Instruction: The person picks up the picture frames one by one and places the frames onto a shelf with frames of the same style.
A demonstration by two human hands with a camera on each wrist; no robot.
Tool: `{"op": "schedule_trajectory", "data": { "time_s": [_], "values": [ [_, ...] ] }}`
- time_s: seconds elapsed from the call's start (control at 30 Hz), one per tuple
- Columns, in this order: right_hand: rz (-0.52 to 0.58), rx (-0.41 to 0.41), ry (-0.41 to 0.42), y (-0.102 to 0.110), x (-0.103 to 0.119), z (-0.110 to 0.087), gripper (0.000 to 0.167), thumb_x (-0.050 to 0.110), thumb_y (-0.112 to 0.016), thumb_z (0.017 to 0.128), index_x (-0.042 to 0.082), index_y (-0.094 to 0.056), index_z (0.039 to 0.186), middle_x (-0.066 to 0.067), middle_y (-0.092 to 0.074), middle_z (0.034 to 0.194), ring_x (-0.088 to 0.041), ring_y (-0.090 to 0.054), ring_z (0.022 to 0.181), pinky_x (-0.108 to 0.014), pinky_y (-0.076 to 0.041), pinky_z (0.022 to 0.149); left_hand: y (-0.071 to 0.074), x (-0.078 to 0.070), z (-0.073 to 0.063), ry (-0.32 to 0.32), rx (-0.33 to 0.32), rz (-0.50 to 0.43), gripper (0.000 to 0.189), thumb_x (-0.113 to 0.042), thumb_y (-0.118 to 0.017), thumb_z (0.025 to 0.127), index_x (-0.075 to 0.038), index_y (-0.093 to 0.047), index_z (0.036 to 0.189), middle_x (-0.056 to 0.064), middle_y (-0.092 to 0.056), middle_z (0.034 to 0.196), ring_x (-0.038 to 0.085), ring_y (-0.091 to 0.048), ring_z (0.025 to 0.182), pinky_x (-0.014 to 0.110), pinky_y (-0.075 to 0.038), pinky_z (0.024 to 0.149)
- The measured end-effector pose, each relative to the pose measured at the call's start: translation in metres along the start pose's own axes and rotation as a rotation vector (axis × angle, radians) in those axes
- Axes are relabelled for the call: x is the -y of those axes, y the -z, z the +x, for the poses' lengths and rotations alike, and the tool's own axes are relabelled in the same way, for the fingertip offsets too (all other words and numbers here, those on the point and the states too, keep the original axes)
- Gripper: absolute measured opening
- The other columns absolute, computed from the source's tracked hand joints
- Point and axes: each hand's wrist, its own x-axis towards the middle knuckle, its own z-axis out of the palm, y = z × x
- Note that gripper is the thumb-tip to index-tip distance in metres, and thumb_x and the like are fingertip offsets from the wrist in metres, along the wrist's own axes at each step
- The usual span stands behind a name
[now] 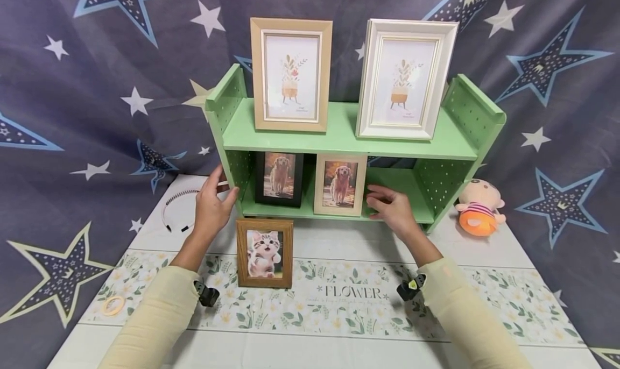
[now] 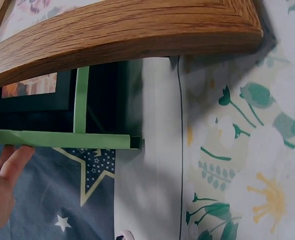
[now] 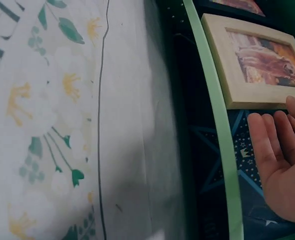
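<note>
My left hand [image 1: 213,201] is at the left side panel of the green two-tier shelf [image 1: 290,140]. Its thumb lies at the panel's front edge, its fingers along the outer face. On the lower tier stand a black picture frame [image 1: 298,183] and a pale wood picture frame [image 1: 360,186], each with a dog photo. My right hand [image 1: 394,210] reaches in beside the pale frame's right edge, fingers loosely extended, thumb tip right at that edge in the right wrist view. A brown wooden picture frame [image 1: 241,256] with a kitten photo stands in front of the shelf.
Up top stand a tan picture frame [image 1: 258,73] and a white picture frame [image 1: 365,78]. A plush doll [image 1: 479,207] sits right of the shelf, a headband [image 1: 167,205] left of it. A ring [image 1: 104,305] lies on the floral-printed table. A star-patterned curtain [image 1: 164,46] hangs behind.
</note>
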Motion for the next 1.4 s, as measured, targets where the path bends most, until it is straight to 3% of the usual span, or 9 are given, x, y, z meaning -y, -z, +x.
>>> {"op": "schedule_trajectory", "data": {
  "time_s": [0.17,0.27,0.43,0.77,0.93,1.07,1.23,1.4],
  "values": [
    [0.001,-0.024,0.065,-0.005,0.006,-0.012,0.040,0.010,-0.067,0.099,0.001,-0.062,0.138,-0.025,-0.066,0.120,-0.011,-0.070,0.091,-0.031,-0.066,0.072,-0.001,0.000,0.001,-0.001,-0.003,0.008,0.064,-0.002,-0.071,0.093,-0.009,-0.047,0.152,0.025,-0.064,0.126,0.046,-0.070,0.106,0.060,-0.059,0.090],
    [0.005,-0.030,0.105,-0.013,0.006,-0.020,0.036,0.008,-0.070,0.096,-0.002,-0.066,0.131,-0.017,-0.070,0.108,-0.006,-0.069,0.083,-0.032,-0.066,0.070,-0.001,0.000,0.001,0.003,-0.001,0.010,0.065,-0.002,-0.071,0.093,-0.009,-0.046,0.152,0.025,-0.064,0.126,0.046,-0.070,0.106,0.060,-0.059,0.091],
    [0.049,0.013,0.123,-0.035,-0.002,-0.034,0.033,0.002,-0.072,0.093,-0.004,-0.067,0.125,-0.003,-0.072,0.096,-0.008,-0.069,0.080,-0.032,-0.066,0.067,0.000,0.000,0.000,0.018,0.005,0.015,0.065,-0.004,-0.071,0.094,-0.010,-0.045,0.153,0.024,-0.063,0.127,0.045,-0.070,0.107,0.060,-0.059,0.091],
    [0.111,0.144,0.072,-0.087,-0.021,-0.054,0.035,0.001,-0.067,0.095,-0.005,-0.064,0.129,-0.029,-0.068,0.112,-0.010,-0.070,0.082,-0.037,-0.066,0.070,0.000,0.001,0.000,0.011,0.011,0.003,0.065,-0.003,-0.070,0.094,-0.011,-0.045,0.153,0.025,-0.063,0.127,0.045,-0.070,0.108,0.060,-0.059,0.090],
    [0.112,0.219,0.083,-0.107,-0.022,-0.062,0.037,0.001,-0.068,0.095,-0.007,-0.062,0.131,-0.033,-0.066,0.113,-0.030,-0.072,0.088,-0.040,-0.066,0.070,-0.001,0.000,0.001,0.018,0.011,-0.003,0.065,-0.002,-0.071,0.093,-0.010,-0.046,0.152,0.025,-0.064,0.126,0.045,-0.070,0.107,0.059,-0.059,0.090],
    [0.105,0.256,0.091,-0.120,-0.022,-0.066,0.038,0.003,-0.069,0.095,-0.007,-0.062,0.131,-0.030,-0.068,0.110,-0.043,-0.069,0.091,-0.044,-0.066,0.068,-0.003,0.000,0.002,0.007,0.021,-0.008,0.065,-0.002,-0.071,0.093,-0.010,-0.046,0.152,0.025,-0.064,0.126,0.045,-0.070,0.107,0.058,-0.060,0.089],
    [0.112,0.291,0.072,-0.137,-0.022,-0.070,0.038,0.004,-0.069,0.095,-0.004,-0.064,0.132,-0.029,-0.068,0.113,-0.046,-0.069,0.094,-0.049,-0.065,0.069,-0.003,0.000,0.001,0.019,0.024,-0.005,0.065,-0.002,-0.070,0.093,-0.010,-0.046,0.153,0.025,-0.063,0.125,0.045,-0.070,0.108,0.058,-0.060,0.090],
    [0.110,0.305,0.037,-0.150,-0.024,-0.072,0.037,0.003,-0.070,0.093,0.002,-0.067,0.130,-0.024,-0.070,0.110,-0.045,-0.070,0.096,-0.045,-0.066,0.066,0.000,0.000,0.000,0.025,0.015,0.005,0.065,-0.002,-0.070,0.094,-0.011,-0.045,0.153,0.024,-0.063,0.126,0.046,-0.070,0.108,0.058,-0.060,0.090]
  ]
}}
